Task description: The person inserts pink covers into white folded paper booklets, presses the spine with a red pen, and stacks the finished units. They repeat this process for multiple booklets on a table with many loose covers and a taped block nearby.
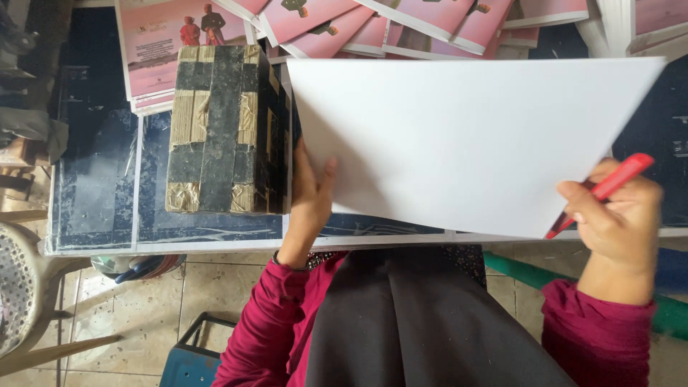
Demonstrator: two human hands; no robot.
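A large blank white sheet point(466, 136) is lifted and tilted over the table in front of me. My left hand point(309, 193) grips its near-left edge, thumb on top. My right hand point(618, 215) is at the sheet's near-right edge and holds a red pen-like tool point(609, 185) between its fingers; whether it also pinches the sheet I cannot tell. Both arms wear dark red sleeves. A block wrapped in black and brown tape point(228, 129) stands just left of my left hand.
Pink printed booklets point(401, 25) lie fanned along the table's far edge, with a stack point(161, 46) at the far left. The table top point(100, 179) is dark blue. A metal stool point(21, 287) stands at the left, a blue crate point(190, 362) on the tiled floor.
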